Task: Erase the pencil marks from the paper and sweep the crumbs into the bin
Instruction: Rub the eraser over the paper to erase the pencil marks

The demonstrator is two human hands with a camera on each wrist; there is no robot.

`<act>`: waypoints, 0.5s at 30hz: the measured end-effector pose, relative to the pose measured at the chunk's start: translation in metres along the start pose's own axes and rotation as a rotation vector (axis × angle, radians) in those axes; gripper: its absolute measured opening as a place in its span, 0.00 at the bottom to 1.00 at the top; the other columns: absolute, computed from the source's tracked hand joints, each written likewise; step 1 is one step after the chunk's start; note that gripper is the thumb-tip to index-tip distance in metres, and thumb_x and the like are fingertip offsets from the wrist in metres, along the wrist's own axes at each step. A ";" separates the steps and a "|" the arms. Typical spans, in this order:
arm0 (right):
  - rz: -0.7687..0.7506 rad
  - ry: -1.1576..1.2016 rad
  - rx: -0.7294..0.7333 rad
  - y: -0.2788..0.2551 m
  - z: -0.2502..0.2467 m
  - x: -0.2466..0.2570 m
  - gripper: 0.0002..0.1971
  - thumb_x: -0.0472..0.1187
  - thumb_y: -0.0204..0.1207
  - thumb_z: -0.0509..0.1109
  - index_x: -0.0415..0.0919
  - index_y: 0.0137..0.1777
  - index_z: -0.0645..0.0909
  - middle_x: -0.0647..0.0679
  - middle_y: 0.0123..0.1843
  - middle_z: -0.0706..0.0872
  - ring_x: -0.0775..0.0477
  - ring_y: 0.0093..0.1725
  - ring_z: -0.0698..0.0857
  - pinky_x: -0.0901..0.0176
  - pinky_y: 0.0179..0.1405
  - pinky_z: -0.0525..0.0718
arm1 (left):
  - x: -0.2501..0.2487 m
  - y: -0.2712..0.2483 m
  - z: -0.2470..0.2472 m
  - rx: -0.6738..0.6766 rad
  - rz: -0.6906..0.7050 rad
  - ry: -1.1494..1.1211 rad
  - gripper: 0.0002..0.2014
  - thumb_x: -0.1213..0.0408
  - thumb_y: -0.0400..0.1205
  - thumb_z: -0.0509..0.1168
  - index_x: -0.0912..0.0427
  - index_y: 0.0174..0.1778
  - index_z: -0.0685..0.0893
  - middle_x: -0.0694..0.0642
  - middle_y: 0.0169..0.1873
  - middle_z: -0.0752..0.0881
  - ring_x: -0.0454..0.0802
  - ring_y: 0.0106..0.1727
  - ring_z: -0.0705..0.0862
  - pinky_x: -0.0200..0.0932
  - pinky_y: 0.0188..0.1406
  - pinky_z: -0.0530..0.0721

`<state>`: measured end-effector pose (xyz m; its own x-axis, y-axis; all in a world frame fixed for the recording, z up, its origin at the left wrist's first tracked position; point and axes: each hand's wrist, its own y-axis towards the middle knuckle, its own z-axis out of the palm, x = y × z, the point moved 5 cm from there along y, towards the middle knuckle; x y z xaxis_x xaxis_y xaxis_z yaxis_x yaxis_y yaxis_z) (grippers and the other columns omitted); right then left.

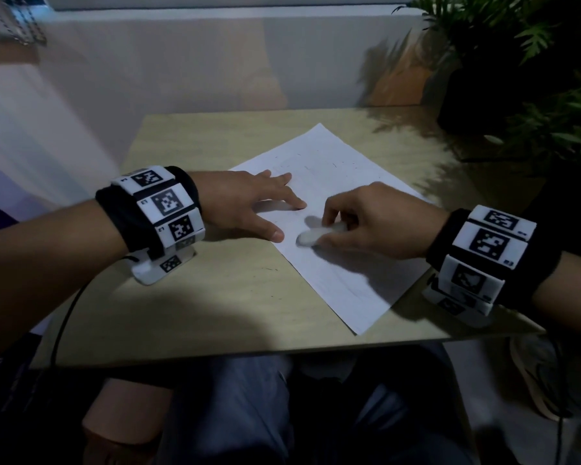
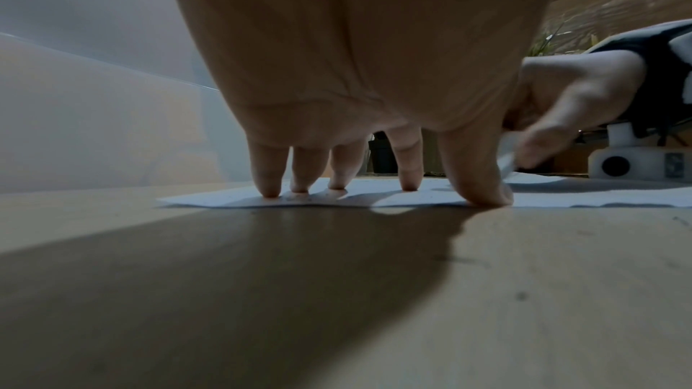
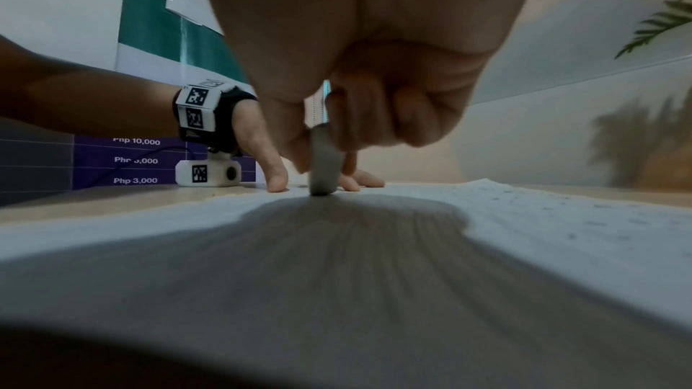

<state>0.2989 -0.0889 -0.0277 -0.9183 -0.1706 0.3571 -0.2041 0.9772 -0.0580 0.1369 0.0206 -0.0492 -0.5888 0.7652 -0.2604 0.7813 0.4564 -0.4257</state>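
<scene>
Head view — I'm pinning the paper point(image 1: 329, 182) with my left hand point(image 1: 245, 203) spread flat, right hand point(image 1: 376, 223) pinching the eraser point(image 1: 311, 237) against it.

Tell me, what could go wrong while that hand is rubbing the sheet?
The left hand pins only one edge of the paper, so hard strokes from the eraser in the right hand might crease or tear it. Crumbs near the sheet's edge could scatter onto the table; no bin is in view.
</scene>
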 end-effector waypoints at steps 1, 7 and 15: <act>0.027 -0.055 -0.063 0.001 -0.003 -0.003 0.20 0.68 0.73 0.69 0.51 0.45 0.81 0.57 0.31 0.81 0.54 0.36 0.81 0.56 0.36 0.77 | 0.000 0.000 0.000 -0.002 -0.001 0.001 0.34 0.38 0.79 0.69 0.27 0.82 0.64 0.41 0.89 0.45 0.46 0.90 0.44 0.50 0.88 0.52; -0.115 0.094 0.152 -0.011 0.008 0.016 0.12 0.58 0.74 0.74 0.50 0.46 0.84 0.56 0.30 0.80 0.56 0.34 0.79 0.64 0.34 0.74 | 0.004 0.001 0.001 -0.011 0.007 -0.039 0.34 0.38 0.78 0.71 0.24 0.80 0.66 0.39 0.89 0.46 0.44 0.90 0.44 0.52 0.88 0.51; -0.086 0.002 0.048 -0.010 0.004 0.012 0.19 0.64 0.70 0.67 0.49 0.48 0.83 0.57 0.30 0.80 0.56 0.32 0.79 0.58 0.36 0.77 | 0.003 0.001 0.000 -0.016 0.003 -0.037 0.34 0.39 0.78 0.72 0.26 0.80 0.66 0.39 0.89 0.47 0.45 0.90 0.45 0.50 0.88 0.51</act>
<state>0.2889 -0.1007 -0.0264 -0.8959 -0.2534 0.3649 -0.2983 0.9518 -0.0715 0.1358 0.0235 -0.0505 -0.5937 0.7494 -0.2932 0.7858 0.4616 -0.4116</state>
